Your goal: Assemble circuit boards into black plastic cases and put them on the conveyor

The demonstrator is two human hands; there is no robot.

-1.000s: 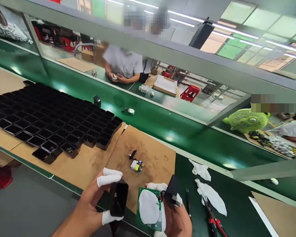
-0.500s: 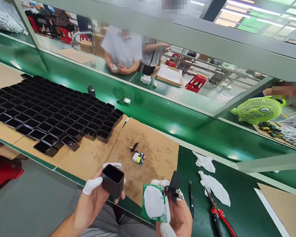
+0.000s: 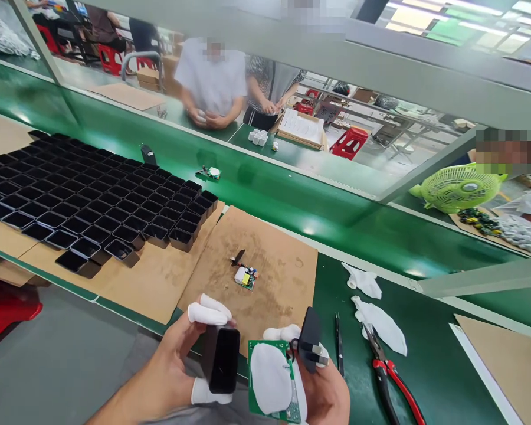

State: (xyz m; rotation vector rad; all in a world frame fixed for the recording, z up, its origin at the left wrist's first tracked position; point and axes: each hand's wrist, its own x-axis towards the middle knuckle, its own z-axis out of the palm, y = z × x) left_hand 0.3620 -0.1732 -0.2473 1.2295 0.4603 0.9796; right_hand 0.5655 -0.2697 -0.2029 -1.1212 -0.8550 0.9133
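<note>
My left hand [image 3: 168,360], with white finger cots on its fingertips, grips a black plastic case [image 3: 225,359] between thumb and fingers. The case lies tilted, its open mouth turned toward my right hand. In my right hand [image 3: 325,383] is a green circuit board [image 3: 272,378] with a white pad on its face. A black plug cap [image 3: 310,339] with metal prongs, joined to the board by a short wire, is held there too. Board and case are close together, with a small gap between them. Another small circuit board [image 3: 246,276] lies on the cardboard ahead.
Rows of black cases [image 3: 88,195] stand on the left of the bench. Red-handled pliers [image 3: 387,372], tweezers [image 3: 338,345] and white gloves [image 3: 380,324] lie on the right. Beyond the green conveyor [image 3: 265,203], people sit working near a green fan [image 3: 464,188].
My left hand has turned the case from upright onto its side, opening toward the board, and moved it closer. The right hand still holds the board and plug cap, slightly shifted left.
</note>
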